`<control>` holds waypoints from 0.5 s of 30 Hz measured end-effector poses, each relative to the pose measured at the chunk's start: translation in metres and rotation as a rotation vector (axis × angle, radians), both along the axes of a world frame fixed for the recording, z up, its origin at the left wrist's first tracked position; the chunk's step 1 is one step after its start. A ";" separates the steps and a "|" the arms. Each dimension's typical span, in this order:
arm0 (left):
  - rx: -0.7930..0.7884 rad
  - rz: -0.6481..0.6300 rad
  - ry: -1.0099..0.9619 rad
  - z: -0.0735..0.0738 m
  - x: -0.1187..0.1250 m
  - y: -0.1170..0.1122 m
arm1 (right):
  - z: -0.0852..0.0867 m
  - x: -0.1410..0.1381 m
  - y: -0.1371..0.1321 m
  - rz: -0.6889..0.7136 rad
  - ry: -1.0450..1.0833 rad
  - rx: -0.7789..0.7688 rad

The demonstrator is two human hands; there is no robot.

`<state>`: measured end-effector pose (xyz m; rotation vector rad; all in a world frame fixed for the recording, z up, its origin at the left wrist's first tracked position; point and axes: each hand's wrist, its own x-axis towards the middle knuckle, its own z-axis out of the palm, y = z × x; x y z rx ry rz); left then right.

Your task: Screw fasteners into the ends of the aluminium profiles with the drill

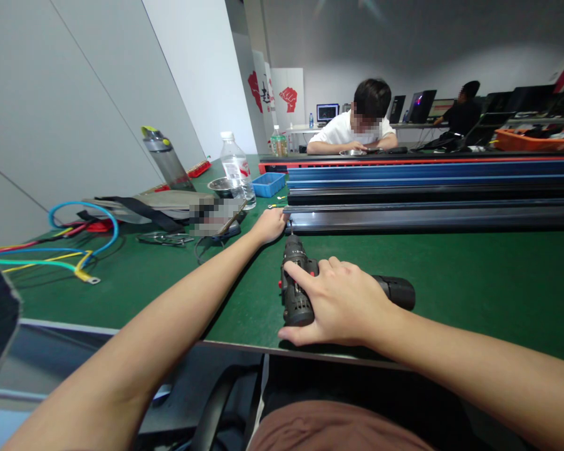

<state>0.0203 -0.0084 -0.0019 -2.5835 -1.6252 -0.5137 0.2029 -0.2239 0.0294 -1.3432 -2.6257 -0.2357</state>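
Note:
A black cordless drill (297, 282) lies on the green table (474, 282), its bit pointing at the near end of a long black metal rail (427, 218). My right hand (343, 304) is wrapped round the drill's body, the forefinger stretched along its top. My left hand (269, 225) reaches forward with its fingers closed against the left end of that rail, beside the drill's tip. What those fingers hold, if anything, is hidden.
More rails, blue (432, 172) and red, are stacked behind. To the left stand a clear water bottle (236, 168), a grey bottle (167, 160), a metal bowl (222, 185), a blue tray (269, 183) and coloured cables (70, 250). A person (357, 122) sits across the table.

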 end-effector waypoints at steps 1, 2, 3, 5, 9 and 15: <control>-0.002 0.002 0.000 0.000 0.000 0.000 | 0.000 0.000 0.000 0.001 0.003 0.001; -0.005 0.005 0.002 0.000 0.000 0.000 | 0.000 0.000 0.000 0.002 0.006 0.004; -0.009 0.008 0.003 0.001 0.000 0.000 | 0.000 0.000 0.000 0.002 0.009 0.007; -0.012 0.008 0.002 0.001 0.001 0.000 | 0.000 0.000 -0.001 0.002 0.010 0.010; -0.004 -0.001 -0.010 0.001 0.001 0.000 | 0.001 0.000 -0.001 -0.002 -0.004 -0.007; -0.007 0.001 -0.019 0.001 0.001 -0.001 | 0.004 -0.001 -0.001 -0.018 -0.026 -0.058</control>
